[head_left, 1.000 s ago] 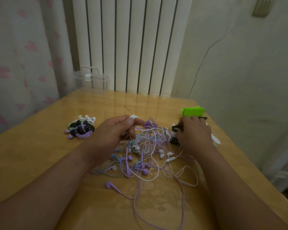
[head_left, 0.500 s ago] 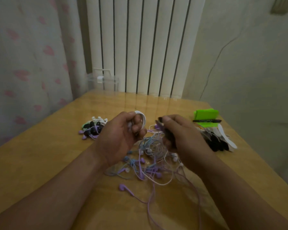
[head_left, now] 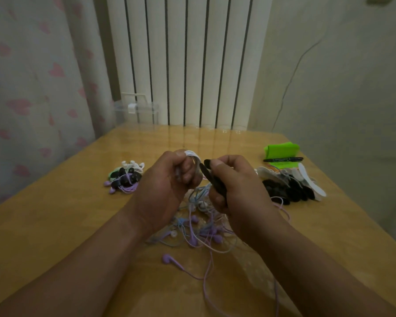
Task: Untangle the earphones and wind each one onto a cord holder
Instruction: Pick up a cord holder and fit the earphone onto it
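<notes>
Both hands now meet above the tangle of earphones [head_left: 199, 227]; a second ago the right hand [head_left: 238, 188] was over at the spare holders [head_left: 290, 186], and it has come back pinching a black cord holder [head_left: 212, 179]; the left hand [head_left: 165, 181] grips a white earphone coil [head_left: 192, 155], held just beside that holder; one cord looks freed and ready to fasten, I judge; a finished bundle pile [head_left: 126, 177] lies left on the table [head_left: 55, 225]; many cords remain knotted.
</notes>
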